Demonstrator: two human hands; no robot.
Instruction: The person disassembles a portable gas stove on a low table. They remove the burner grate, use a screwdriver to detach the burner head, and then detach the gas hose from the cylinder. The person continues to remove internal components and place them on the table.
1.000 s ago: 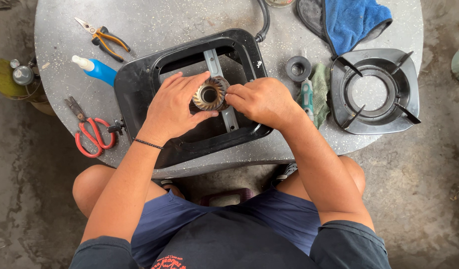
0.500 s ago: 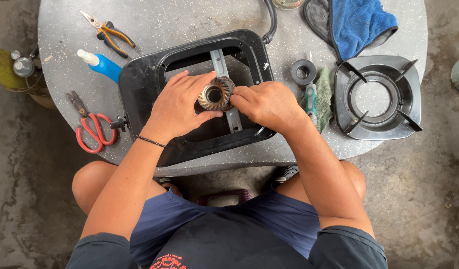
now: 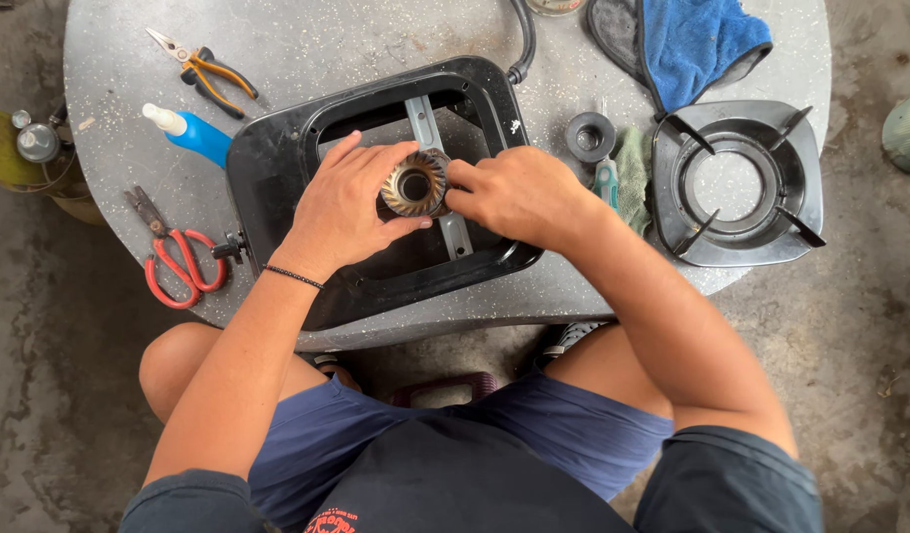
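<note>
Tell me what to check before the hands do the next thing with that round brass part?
1. Both hands on the part: ok. Left hand and right hand grip the brass burner ring.
2. Ring over the metal crossbar of the black stove body: ok.
3. Ring fully seated: cannot tell, fingers hide its base.
4. Stove body fully on the table: not ok, its near corner overhangs the edge.
5. Pliers and scissors away from the hands: ok.

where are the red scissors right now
In the head view, the red scissors lie at the table's left edge, just left of the black stove body and below the blue bottle, beyond the left hand.
</note>
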